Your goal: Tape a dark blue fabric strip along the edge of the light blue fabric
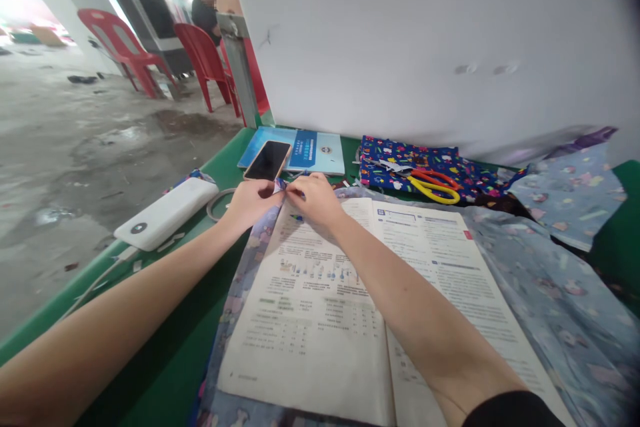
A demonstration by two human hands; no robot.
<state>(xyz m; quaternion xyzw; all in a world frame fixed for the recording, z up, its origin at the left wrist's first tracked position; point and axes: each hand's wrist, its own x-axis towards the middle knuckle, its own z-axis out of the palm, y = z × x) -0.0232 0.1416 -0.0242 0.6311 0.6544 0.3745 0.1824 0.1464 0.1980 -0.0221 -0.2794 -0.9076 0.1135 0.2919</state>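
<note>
An open book (310, 354) with printed pages lies on patterned blue-grey fabric (560, 287), which sticks out beyond its edges. At the book's far left corner, my left hand (257, 202) is closed, thumb and fingers pinching the fabric's edge. Right beside it, my right hand (317, 200) also pinches fabric there, its wrist over the left page. The fingertips of both hands nearly meet, and the bit of cloth between them is mostly hidden. A smartphone (269, 160) lies just beyond my left hand, partly on a blue booklet (320, 152).
Scissors (434, 188) with yellow and red handles rest on dark blue patterned fabric (385, 150). A white power bank (167, 214) with a cable sits at the green table's (165, 360) left edge. Red chairs (203, 60) and a seated person (205, 10) are farther off. A white board (425, 34) stands behind.
</note>
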